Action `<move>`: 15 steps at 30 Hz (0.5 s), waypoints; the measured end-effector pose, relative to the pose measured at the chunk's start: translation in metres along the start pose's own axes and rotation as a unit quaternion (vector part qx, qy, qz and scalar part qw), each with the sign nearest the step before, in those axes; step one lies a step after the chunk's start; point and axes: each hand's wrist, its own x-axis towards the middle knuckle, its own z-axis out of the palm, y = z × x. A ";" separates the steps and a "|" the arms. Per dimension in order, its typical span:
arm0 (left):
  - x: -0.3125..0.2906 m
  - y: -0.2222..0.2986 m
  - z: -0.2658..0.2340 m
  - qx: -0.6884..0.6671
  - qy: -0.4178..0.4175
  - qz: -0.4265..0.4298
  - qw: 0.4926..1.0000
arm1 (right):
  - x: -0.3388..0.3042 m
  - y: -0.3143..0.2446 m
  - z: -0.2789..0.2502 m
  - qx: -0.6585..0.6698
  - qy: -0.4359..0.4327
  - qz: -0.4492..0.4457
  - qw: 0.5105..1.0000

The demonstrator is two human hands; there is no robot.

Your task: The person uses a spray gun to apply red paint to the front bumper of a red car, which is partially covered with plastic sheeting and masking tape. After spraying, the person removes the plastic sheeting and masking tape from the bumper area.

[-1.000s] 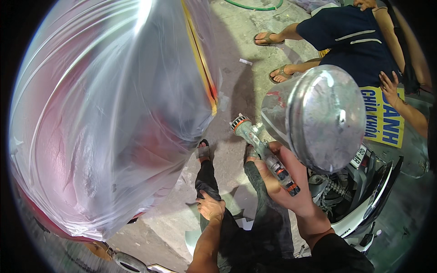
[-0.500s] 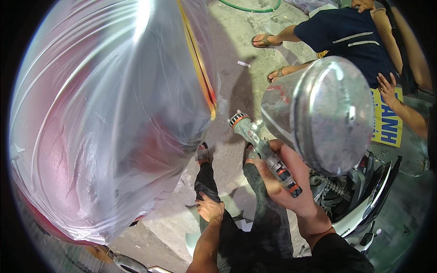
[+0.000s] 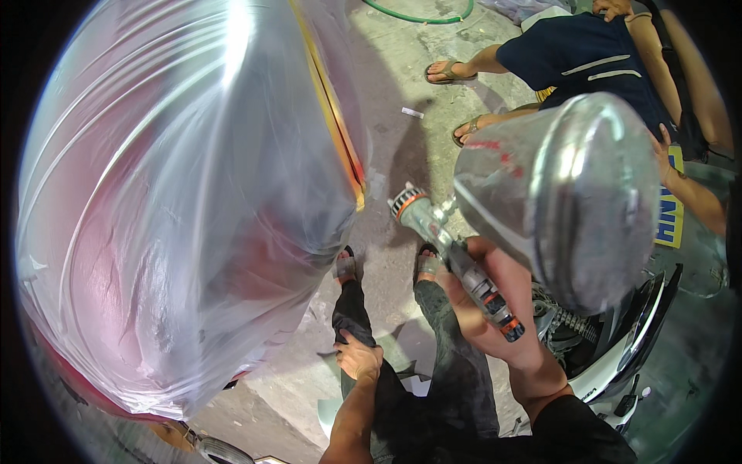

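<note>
Right hand (image 3: 492,332) grips spray gun (image 3: 454,259), nozzle up-left toward plastic film's (image 3: 255,155) right edge; left hand (image 3: 359,357) on trouser leg (image 3: 349,305), grip unclear.

I can't see some of the right hand's (image 3: 495,309) fingers behind the spray gun (image 3: 464,267), and the cup (image 3: 591,205) looks blurred to me. It covers part of the motorbike (image 3: 648,321) and yellow sign (image 3: 671,209). My view's top edge cuts off the green hose (image 3: 421,18) and the plastic sheeting (image 3: 185,193). The white strip (image 3: 413,113) on the floor (image 3: 390,58) is too small to identify.
</note>
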 end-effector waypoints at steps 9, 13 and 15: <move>0.003 0.001 0.006 0.012 0.017 0.007 1.000 | -0.002 0.012 0.008 0.017 -0.023 0.043 0.999; 0.004 0.003 0.006 0.024 0.019 0.004 1.000 | 0.011 0.000 0.001 0.034 -0.006 0.036 0.999; 0.004 0.004 0.004 0.028 0.011 0.001 1.000 | 0.021 -0.003 -0.011 0.051 -0.041 0.043 0.997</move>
